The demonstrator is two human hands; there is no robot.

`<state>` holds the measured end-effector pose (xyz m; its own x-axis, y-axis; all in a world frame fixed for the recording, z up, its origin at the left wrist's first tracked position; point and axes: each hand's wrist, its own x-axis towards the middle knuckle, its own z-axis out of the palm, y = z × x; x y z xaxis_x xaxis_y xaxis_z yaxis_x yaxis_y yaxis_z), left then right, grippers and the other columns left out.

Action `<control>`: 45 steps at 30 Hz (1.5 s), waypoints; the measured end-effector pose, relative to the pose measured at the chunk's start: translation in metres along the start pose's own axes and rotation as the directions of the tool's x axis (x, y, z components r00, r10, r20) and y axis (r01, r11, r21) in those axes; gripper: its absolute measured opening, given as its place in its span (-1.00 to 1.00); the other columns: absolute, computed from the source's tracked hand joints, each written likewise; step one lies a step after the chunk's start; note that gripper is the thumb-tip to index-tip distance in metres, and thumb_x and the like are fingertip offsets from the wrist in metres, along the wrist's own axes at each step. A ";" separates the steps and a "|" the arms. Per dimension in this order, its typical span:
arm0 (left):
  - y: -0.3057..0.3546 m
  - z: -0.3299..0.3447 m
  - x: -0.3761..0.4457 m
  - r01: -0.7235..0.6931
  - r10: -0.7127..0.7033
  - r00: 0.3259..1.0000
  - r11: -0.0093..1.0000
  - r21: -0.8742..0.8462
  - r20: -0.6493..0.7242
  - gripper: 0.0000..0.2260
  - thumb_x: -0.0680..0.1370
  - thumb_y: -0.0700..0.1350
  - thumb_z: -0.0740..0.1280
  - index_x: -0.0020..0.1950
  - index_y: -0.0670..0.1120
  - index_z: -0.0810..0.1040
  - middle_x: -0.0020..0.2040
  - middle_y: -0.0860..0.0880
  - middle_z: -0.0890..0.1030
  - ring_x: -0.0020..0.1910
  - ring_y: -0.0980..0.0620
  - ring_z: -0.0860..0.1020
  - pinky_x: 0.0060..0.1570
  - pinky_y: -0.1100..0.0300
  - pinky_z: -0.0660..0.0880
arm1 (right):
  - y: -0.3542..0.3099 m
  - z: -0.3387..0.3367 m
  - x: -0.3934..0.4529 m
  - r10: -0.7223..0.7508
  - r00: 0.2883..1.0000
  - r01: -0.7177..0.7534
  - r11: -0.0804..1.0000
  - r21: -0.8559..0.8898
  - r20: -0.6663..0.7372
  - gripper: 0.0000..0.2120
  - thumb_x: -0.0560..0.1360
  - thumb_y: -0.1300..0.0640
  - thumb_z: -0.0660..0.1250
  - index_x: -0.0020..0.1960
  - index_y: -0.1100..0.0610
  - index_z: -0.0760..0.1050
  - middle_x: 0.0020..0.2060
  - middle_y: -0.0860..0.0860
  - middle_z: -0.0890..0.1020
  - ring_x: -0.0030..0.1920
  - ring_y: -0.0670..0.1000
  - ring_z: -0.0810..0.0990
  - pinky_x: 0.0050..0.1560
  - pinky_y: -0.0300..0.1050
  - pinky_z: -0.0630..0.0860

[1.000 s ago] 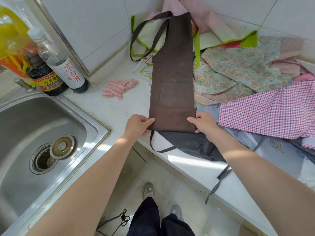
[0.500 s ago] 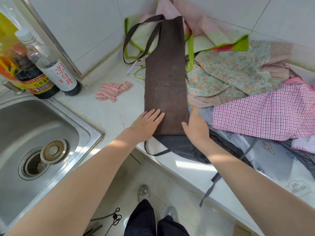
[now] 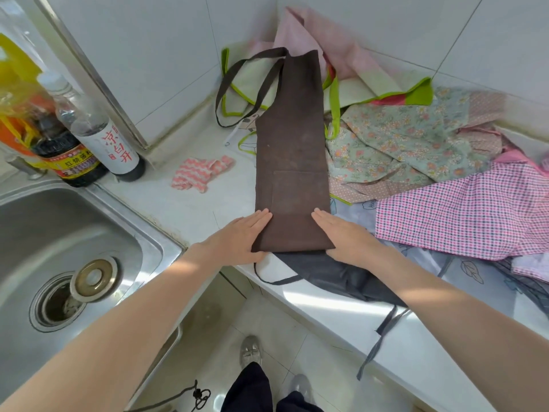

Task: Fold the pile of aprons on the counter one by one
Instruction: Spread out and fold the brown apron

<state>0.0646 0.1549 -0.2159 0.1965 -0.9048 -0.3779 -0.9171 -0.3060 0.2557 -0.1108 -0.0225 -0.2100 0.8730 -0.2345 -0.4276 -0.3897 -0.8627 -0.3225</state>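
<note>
A brown apron (image 3: pixel 292 162), folded into a long narrow strip, lies on the white counter (image 3: pixel 190 206) with its neck strap toward the wall corner. My left hand (image 3: pixel 237 239) rests flat with straight fingers along the strip's lower left edge. My right hand (image 3: pixel 344 236) lies flat along its lower right edge. Under the strip's near end a dark grey apron (image 3: pixel 329 272) spills toward the counter edge. To the right lies the pile: a pink checked apron (image 3: pixel 463 212), a floral apron (image 3: pixel 401 144) and a green-trimmed one (image 3: pixel 371 90).
A steel sink (image 3: pixel 59 248) with a drain plug sits at the left. Sauce and vinegar bottles (image 3: pixel 98 138) stand behind it by the wall. A small pink striped cloth (image 3: pixel 199 172) lies on the counter. Tiled floor and my shoes show below the counter edge.
My hands let go of the brown apron's bottom corners, which they pinched a second ago, and now lie flat against its two side edges.
</note>
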 end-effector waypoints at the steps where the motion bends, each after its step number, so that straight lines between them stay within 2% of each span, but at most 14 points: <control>1: 0.002 -0.001 -0.001 0.000 0.000 1.000 0.999 -0.039 0.010 -0.27 0.57 0.02 0.25 0.54 -0.11 -0.15 0.56 -0.07 -0.07 0.53 0.05 -0.01 0.42 0.28 -0.07 | 0.004 -0.003 0.002 0.041 0.999 -0.038 0.989 0.144 -0.014 -0.31 0.52 0.27 0.27 0.54 0.13 0.01 0.53 0.03 0.07 0.49 -0.02 0.16 0.28 -0.36 0.16; 4: 0.003 -0.017 0.001 0.102 -0.097 0.995 0.955 -0.278 0.034 -0.43 0.58 -0.08 0.24 0.54 -0.05 0.09 0.50 -0.05 0.24 0.44 0.01 0.26 0.31 0.30 0.17 | 0.016 -0.020 0.009 0.223 0.974 -0.142 0.722 0.677 -0.033 -0.64 0.52 0.30 0.32 0.30 0.13 0.48 0.19 0.03 0.56 0.28 0.05 0.48 0.14 -0.25 0.39; 8: 0.000 -0.026 0.020 0.219 -0.338 0.934 0.800 -0.559 -0.117 -0.70 0.61 -0.11 0.20 0.33 -0.10 0.45 0.20 -0.10 0.57 0.20 -0.08 0.50 0.01 0.27 0.32 | 0.009 -0.027 0.020 0.408 0.912 -0.215 0.386 0.897 0.042 -0.73 0.58 0.20 0.24 0.26 0.22 0.47 0.10 0.11 0.55 0.17 0.06 0.53 -0.07 -0.18 0.57; 15: -0.004 -0.013 0.048 0.363 -0.540 0.826 0.730 -0.579 -0.162 -0.85 0.60 -0.09 0.23 -0.02 -0.18 0.45 -0.01 -0.19 0.59 0.04 -0.18 0.51 -0.15 0.17 0.30 | 0.002 -0.022 0.051 0.613 0.789 -0.429 0.602 0.674 -0.046 -0.77 0.61 0.04 0.16 -0.09 0.18 0.44 -0.33 -0.01 0.46 -0.41 0.03 0.54 -0.26 -0.13 0.42; 18: -0.006 -0.016 0.052 0.375 -0.531 0.830 0.757 -0.535 -0.170 -0.81 0.57 -0.10 0.28 0.11 -0.16 0.36 0.02 -0.19 0.57 0.05 -0.17 0.52 -0.13 0.14 0.35 | 0.007 -0.024 0.057 0.639 0.769 -0.475 0.602 0.642 -0.031 -0.68 0.61 0.02 0.18 -0.28 0.12 0.37 -0.38 -0.02 0.45 -0.51 -0.03 0.51 -0.40 -0.23 0.30; 21: -0.008 -0.011 0.058 0.318 -0.228 0.843 0.942 0.109 -0.486 -0.50 0.39 -0.13 0.44 0.29 -0.12 0.41 0.10 -0.13 0.56 0.07 -0.11 0.55 -0.08 0.10 0.48 | 0.003 -0.026 0.060 0.616 0.781 -0.504 0.719 0.478 -0.104 -0.60 0.63 0.01 0.11 -0.37 0.09 0.29 -0.39 0.04 0.47 -0.37 0.04 0.61 -0.31 -0.20 0.35; 23: -0.002 -0.014 0.061 0.145 0.057 0.896 0.900 0.410 -0.440 -0.51 0.47 -0.19 0.23 0.42 -0.06 0.37 0.32 -0.12 0.48 0.28 -0.08 0.47 0.17 0.09 0.44 | -0.005 -0.026 0.064 0.609 0.773 -0.526 0.772 0.357 -0.178 -0.62 0.64 0.03 0.08 -0.27 0.17 0.43 -0.15 0.18 0.59 0.00 0.19 0.59 -0.09 -0.11 0.39; 25: -0.001 -0.010 0.069 0.017 0.152 0.946 0.859 0.512 -0.287 -0.48 0.59 -0.28 0.01 0.55 -0.12 0.01 0.53 -0.21 0.09 0.51 -0.11 0.10 0.43 0.07 0.12 | -0.012 -0.024 0.067 0.612 0.745 -0.551 0.788 0.274 -0.265 -0.68 0.64 0.07 0.09 0.08 0.29 0.50 0.10 0.24 0.56 0.15 0.22 0.51 0.00 -0.05 0.41; 28: -0.004 -0.021 0.077 -0.044 0.050 0.999 0.904 0.425 -0.002 -0.36 0.59 -0.32 0.08 0.52 -0.18 -0.27 0.53 -0.24 -0.19 0.53 -0.14 -0.14 0.47 0.07 -0.08 | -0.024 -0.027 0.062 0.465 0.772 -0.512 0.859 0.010 -0.434 -0.56 0.56 0.25 0.21 0.39 0.24 0.19 0.30 0.24 0.34 0.26 0.22 0.39 0.04 0.02 0.44; 31: -0.015 -0.030 0.080 -0.101 0.084 0.993 0.965 0.242 0.081 -0.28 0.53 -0.35 0.15 0.53 -0.15 -0.25 0.54 -0.19 -0.21 0.53 -0.10 -0.17 0.46 0.12 -0.10 | -0.023 -0.026 0.062 0.219 0.932 -0.308 0.898 -0.313 -0.288 -0.24 0.46 0.35 0.28 0.52 0.18 -0.07 0.48 0.17 0.05 0.46 0.19 0.09 0.31 0.05 0.27; 35: -0.032 -0.043 0.079 -0.129 0.143 0.975 0.988 -0.089 0.170 -0.23 0.50 -0.31 0.25 0.54 -0.11 -0.18 0.55 -0.10 -0.20 0.53 0.00 -0.18 0.43 0.20 -0.06 | -0.008 -0.031 0.059 0.247 0.969 -0.238 0.956 -0.173 0.029 -0.08 0.45 0.45 0.22 0.53 0.08 -0.33 0.52 0.02 -0.26 0.53 0.05 -0.12 0.32 -0.13 0.30; 37: -0.045 -0.046 0.077 -0.108 0.145 0.970 0.976 -0.190 0.196 -0.18 0.48 -0.26 0.33 0.55 -0.09 -0.17 0.55 -0.04 -0.19 0.53 0.05 -0.18 0.42 0.23 0.02 | -0.004 -0.034 0.055 0.253 0.964 -0.244 0.964 -0.101 0.084 0.00 0.42 0.44 0.26 0.51 0.01 -0.38 0.50 -0.03 -0.33 0.48 0.08 0.11 -0.17 -0.38 0.36; 39: -0.055 -0.046 0.073 -0.081 0.132 0.970 0.967 -0.241 0.205 -0.14 0.47 -0.24 0.38 0.54 -0.10 -0.17 0.55 -0.03 -0.18 0.53 0.06 -0.15 0.40 0.28 0.01 | -0.002 -0.034 0.056 0.275 0.954 -0.268 0.961 -0.073 0.118 0.01 0.42 0.44 0.26 0.51 -0.03 -0.38 0.50 -0.06 -0.33 0.42 0.11 0.24 -0.37 -0.35 0.17; 45: -0.067 -0.053 0.072 0.000 0.049 0.993 0.906 -0.423 0.105 -0.31 0.51 -0.18 0.39 0.53 0.01 0.10 0.52 -0.02 0.18 0.48 0.02 0.19 0.35 0.33 0.10 | 0.005 -0.040 0.065 0.261 0.958 -0.271 0.959 0.079 0.118 -0.13 0.46 0.39 0.22 0.54 -0.06 -0.18 0.54 -0.06 -0.15 0.43 0.07 0.27 -0.03 -0.23 0.42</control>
<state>0.1582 0.0948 -0.2133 0.1142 -0.8825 -0.4562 -0.6840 -0.4029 0.6082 -0.0444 -0.0600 -0.2059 0.7003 -0.3966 -0.5936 -0.6332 -0.7290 -0.2600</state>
